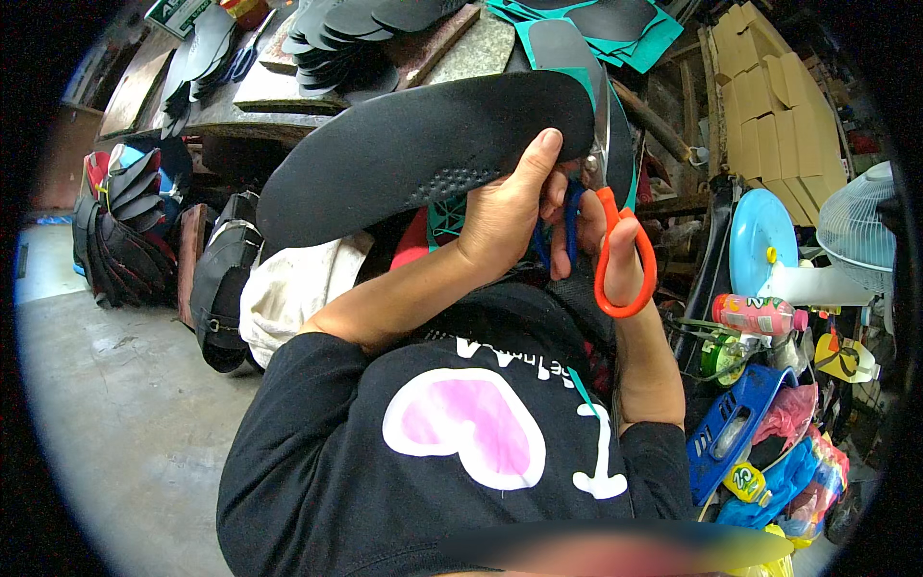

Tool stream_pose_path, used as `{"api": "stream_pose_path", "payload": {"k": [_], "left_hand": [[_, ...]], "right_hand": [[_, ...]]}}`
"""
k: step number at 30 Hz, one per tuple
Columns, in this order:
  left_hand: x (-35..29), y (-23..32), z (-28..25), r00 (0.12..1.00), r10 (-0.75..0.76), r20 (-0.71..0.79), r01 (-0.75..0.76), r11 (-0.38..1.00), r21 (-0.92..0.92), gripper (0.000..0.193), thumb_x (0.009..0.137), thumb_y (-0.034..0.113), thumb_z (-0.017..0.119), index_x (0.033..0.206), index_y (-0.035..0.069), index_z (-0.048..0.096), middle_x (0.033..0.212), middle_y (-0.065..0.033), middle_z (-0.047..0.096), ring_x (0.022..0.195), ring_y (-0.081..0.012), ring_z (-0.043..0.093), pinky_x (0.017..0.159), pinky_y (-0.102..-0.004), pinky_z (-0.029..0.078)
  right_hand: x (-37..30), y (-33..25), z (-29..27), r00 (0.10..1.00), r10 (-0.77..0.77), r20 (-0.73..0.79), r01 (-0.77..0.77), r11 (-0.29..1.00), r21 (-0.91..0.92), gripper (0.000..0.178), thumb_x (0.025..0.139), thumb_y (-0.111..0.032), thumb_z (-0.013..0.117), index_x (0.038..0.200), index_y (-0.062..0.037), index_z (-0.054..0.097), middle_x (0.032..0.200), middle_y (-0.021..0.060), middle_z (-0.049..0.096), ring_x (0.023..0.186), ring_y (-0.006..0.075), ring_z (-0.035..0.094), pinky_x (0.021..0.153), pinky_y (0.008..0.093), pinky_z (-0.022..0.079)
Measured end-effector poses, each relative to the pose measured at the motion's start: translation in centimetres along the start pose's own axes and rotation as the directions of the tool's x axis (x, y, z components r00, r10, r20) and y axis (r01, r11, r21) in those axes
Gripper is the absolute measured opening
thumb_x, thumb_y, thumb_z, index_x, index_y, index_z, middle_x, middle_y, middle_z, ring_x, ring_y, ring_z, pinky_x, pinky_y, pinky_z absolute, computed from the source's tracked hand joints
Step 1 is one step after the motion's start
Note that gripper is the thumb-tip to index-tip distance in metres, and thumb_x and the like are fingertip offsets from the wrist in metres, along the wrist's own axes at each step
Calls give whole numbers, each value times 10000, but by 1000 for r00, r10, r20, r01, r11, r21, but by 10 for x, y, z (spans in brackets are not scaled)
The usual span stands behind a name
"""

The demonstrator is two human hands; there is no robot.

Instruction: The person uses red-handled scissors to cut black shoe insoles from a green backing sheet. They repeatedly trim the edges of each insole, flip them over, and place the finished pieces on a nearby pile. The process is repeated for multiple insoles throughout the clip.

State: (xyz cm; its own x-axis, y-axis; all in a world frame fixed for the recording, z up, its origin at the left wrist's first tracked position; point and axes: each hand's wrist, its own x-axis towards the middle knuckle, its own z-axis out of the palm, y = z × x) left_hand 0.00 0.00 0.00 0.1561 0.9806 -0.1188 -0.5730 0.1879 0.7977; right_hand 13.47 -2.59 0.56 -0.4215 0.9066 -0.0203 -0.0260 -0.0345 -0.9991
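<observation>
Insole [385,154], gripped, extends leftward beyond the hands [500,217].

Stands as a grey-topped desk [213,110], bearing blue-handled metal scissors [243,63], pale rectangular wooden boards [286,93] and stacked dark-grey foot-shaped insoles [204,46]. Also bears, farther right, a speckled pale slab [478,52].

Probably a workshop: stacked insoles [329,69], scissors [598,171].
</observation>
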Motion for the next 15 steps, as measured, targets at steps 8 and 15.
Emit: {"api": "stream_pose_path", "payload": {"k": [8, 15], "left_hand": [[7, 11, -8, 994, 105, 20, -107, 990, 94, 275, 936, 288, 551, 818, 44, 594, 637, -12, 530, 513, -93, 456, 454, -228, 357], [17, 14, -8, 964, 253, -79, -253, 967, 4, 166, 889, 215, 629, 880, 49, 622, 762, -39, 626, 605, -144, 599, 479, -248, 449]], "right_hand": [[-9, 4, -14, 994, 103, 22, -103, 995, -4, 1005, 628, -918, 294, 934, 20, 481, 528, 9, 467, 418, 91, 441, 409, 203, 376], [-14, 9, -17, 989, 125, 73, -128, 991, 35, 943, 679, -880, 319, 972, -2, 498, 533, 13, 478, 460, 90, 456, 462, 210, 381]]}}
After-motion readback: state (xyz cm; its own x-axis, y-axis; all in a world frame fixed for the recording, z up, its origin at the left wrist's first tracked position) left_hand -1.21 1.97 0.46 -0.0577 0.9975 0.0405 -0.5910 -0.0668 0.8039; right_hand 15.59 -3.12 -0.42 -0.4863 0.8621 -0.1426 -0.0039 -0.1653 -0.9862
